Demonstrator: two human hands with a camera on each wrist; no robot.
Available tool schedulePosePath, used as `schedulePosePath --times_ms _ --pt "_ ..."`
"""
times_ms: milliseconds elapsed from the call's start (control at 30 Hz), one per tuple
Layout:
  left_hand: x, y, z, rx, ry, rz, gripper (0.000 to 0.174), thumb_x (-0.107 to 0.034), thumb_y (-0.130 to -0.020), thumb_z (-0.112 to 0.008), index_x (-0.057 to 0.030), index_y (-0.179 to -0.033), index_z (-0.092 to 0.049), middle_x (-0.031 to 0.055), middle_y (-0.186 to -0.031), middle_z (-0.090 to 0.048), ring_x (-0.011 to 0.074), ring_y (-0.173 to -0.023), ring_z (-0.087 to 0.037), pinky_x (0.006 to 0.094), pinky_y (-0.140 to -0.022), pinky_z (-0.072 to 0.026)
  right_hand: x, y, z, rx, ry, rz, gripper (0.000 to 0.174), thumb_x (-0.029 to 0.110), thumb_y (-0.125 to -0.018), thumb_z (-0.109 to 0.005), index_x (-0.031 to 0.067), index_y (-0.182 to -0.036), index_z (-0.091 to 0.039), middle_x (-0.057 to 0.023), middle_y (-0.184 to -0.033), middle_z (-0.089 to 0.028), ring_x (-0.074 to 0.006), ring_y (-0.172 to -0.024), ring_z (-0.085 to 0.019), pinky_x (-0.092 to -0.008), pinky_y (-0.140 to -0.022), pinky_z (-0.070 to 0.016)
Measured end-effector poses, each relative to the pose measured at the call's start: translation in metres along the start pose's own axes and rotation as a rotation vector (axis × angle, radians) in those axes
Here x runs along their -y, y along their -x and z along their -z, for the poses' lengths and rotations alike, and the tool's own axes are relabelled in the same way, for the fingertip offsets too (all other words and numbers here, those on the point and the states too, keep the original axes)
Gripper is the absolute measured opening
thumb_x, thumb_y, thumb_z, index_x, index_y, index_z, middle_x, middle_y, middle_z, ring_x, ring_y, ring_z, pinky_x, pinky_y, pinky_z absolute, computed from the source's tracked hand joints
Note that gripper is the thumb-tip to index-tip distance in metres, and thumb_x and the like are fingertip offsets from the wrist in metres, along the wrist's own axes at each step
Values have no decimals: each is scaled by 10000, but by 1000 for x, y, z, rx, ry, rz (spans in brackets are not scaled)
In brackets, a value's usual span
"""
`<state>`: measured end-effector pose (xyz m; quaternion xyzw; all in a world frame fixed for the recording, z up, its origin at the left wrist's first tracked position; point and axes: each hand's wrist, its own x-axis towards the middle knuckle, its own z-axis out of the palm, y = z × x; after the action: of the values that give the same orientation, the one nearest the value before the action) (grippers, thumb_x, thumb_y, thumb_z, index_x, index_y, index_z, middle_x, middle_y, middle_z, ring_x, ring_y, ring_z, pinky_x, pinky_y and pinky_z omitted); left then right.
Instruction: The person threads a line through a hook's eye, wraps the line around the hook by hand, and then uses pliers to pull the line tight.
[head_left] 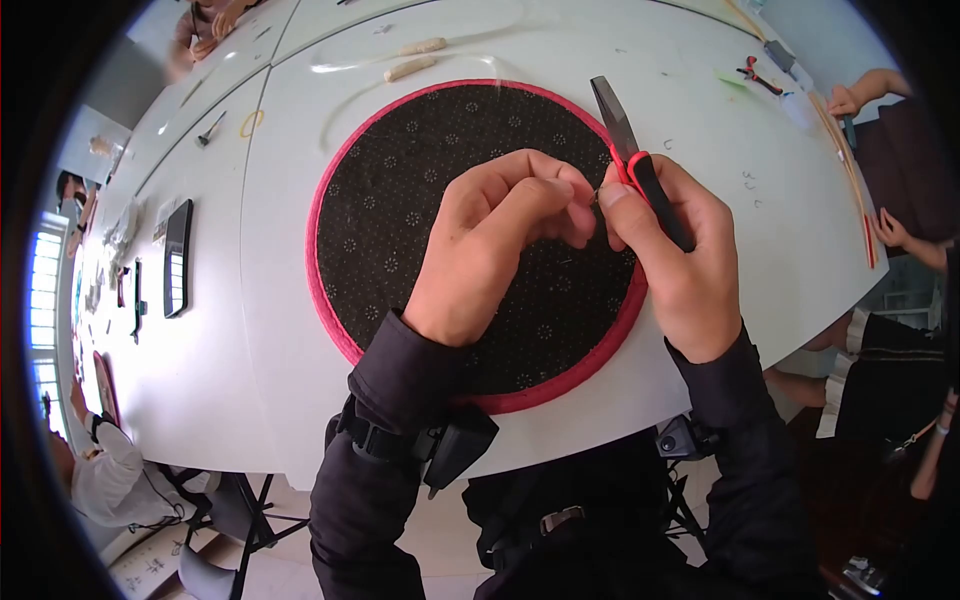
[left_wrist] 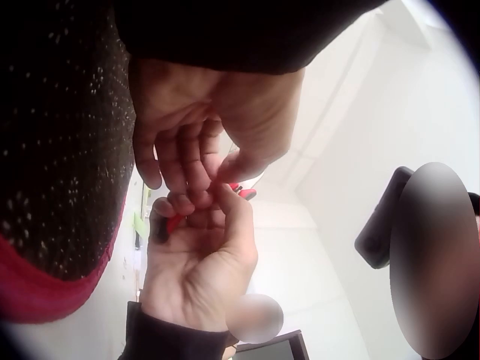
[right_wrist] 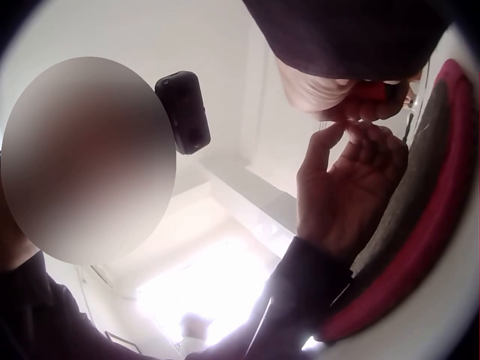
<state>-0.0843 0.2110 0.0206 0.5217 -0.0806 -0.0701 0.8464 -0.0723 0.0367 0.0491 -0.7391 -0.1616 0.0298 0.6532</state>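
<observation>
Red-and-black-handled scissors (head_left: 655, 195) lie in my right hand (head_left: 695, 265), blades up, the curled fingers round the handles. The same hand's thumb and forefinger come together at a tiny speck too small to identify. Close beside it on the left, my left hand (head_left: 480, 245) has its fingers curled and its thumb against the fingertips; nothing between them can be made out. Both hands are above a round dark patterned mat (head_left: 400, 230) with a pink-red edge. The left wrist view has the left hand (left_wrist: 217, 112) above the right (left_wrist: 199, 262), fingertips meeting.
Two wooden-handled tools (head_left: 410, 68) lie behind the mat. A phone (head_left: 177, 258) and a yellow ring (head_left: 252, 124) are on the table's left. Red-handled pliers (head_left: 760, 76) and long thin sticks (head_left: 848, 175) lie at the right. Other people sit round the table.
</observation>
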Motion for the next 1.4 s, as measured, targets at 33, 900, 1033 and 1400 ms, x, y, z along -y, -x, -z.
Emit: schedulePosePath --times_ms 33,900,1033,1400 --pt "0 0 1 -3 -22 -7 160 -109 -961 -544 26 -1004 -619 69 -912 -650 157 -888 -633 325 -874 -504 1 -1 0 6 4 -7 165 142 -964 -627 -19 -934 -646 -46 -802 -692 -96 -761 -654 -244 -719 -509" --pt "-54 19 -30 -237 -802 -273 59 -29 -937 -648 21 -968 -648 32 -889 -657 100 -847 -591 262 -799 -478 -11 12 15 -6 530 452 424 176 -907 -705 9 -1272 -569 -133 -1153 -581 -278 -1100 -550 -411 -991 -434" --pt "-26 6 -59 -76 -883 -296 74 -39 -917 -668 33 -932 -660 69 -791 -657 132 -737 -584 273 -742 -494 4 17 41 24 275 322 201 108 -912 -688 23 -1089 -644 -100 -963 -659 -264 -939 -625 -381 -839 -507" --pt "-5 -6 -83 -18 -782 -54 87 -42 -907 -676 27 -960 -667 69 -803 -668 124 -754 -607 282 -727 -509 4 37 89 -29 326 117 142 125 -950 -656 -9 -995 -657 -115 -863 -700 -205 -792 -669 -319 -745 -525"
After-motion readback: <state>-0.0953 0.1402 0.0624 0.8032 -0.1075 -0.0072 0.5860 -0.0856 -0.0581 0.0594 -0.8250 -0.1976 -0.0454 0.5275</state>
